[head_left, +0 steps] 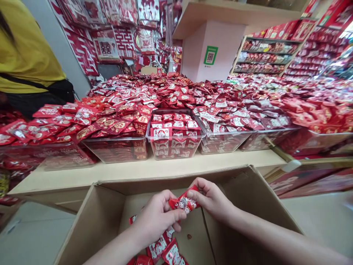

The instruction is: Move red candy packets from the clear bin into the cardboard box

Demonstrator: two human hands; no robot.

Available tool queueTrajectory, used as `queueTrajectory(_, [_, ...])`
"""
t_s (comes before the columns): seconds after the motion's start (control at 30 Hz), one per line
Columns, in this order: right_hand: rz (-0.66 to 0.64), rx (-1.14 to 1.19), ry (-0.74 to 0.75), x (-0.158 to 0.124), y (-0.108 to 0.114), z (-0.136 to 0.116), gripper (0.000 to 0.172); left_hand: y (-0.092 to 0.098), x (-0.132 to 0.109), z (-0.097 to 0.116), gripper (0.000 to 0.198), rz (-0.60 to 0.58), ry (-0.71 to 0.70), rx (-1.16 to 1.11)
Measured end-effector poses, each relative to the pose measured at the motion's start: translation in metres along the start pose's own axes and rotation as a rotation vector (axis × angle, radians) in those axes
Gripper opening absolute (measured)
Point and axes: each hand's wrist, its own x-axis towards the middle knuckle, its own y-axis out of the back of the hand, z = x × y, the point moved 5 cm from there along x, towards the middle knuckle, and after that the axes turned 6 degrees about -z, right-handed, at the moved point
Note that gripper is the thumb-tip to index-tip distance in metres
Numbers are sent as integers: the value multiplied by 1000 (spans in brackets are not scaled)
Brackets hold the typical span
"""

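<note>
A small red candy packet [185, 203] with white printed figures is stretched between my two hands, above an open cardboard box [129, 191]. My left hand [161, 215] is closed on the packet's left end, thumb pointing right. Thumb and fingers of my right hand [209, 198] pinch its right end. Several loose red-and-white packets [173, 254] lie on the bottom of the box, partly hidden under my left hand and forearm. A small brown piece [189, 236] rests on the box floor.
Beyond the box, a pale wooden counter [116, 173] carries clear plastic bins heaped with red packets. The middle bin [176, 147] holds neat rows of packets. Behind them stands a white pillar [194, 55] with a green QR sign [210, 55]. A person in yellow [27, 55] is at the left.
</note>
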Motion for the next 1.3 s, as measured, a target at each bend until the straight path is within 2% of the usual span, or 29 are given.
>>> queueTrajectory(0.2, [-28, -138, 21, 1, 3, -16, 22, -3, -2, -4, 15, -49, 3, -74])
queueTrajectory(0.33, [-75, -327, 87, -2, 2, -24, 17, -12, -7, 6, 31, -227, -133, -167])
queueTrajectory(0.4, [-95, -297, 101, -3, 0, -23, 18, -16, -7, 7, 32, -276, -141, -201])
queueTrajectory(0.47, [-114, -114, 97, -2, -1, -19, 22, -16, -3, 3, 28, -211, -95, -212])
queueTrajectory(0.57, [-137, 195, 25, 2, -4, -15, 34, -12, 5, -5, 40, -65, -49, -220])
queueTrajectory(0.7, [-66, 329, -30, 7, -2, -16, 35, -10, 8, -2, 48, 13, -109, -271])
queueTrajectory(0.8, [-38, 421, -23, 8, 0, -19, 31, -8, 4, 9, 41, 34, -176, -298])
queueTrajectory(0.9, [-7, 464, -6, 9, 3, -21, 28, -7, 0, 17, 35, 30, -194, -299])
queueTrajectory(1.0, [41, 478, 2, 9, 5, -22, 27, -8, 0, 16, 38, 39, -165, -336])
queueTrajectory(1.13, [6, 578, -16, 7, -6, -17, 27, -6, 3, 11, 41, 105, -203, -360])
queueTrajectory(1.23, [-36, 515, 8, 6, -12, -20, 27, -5, 5, 7, 50, 116, -221, -416])
queueTrajectory(1.3, [-38, 416, 42, 10, -7, -33, 26, -3, 3, 7, 58, 119, -232, -461])
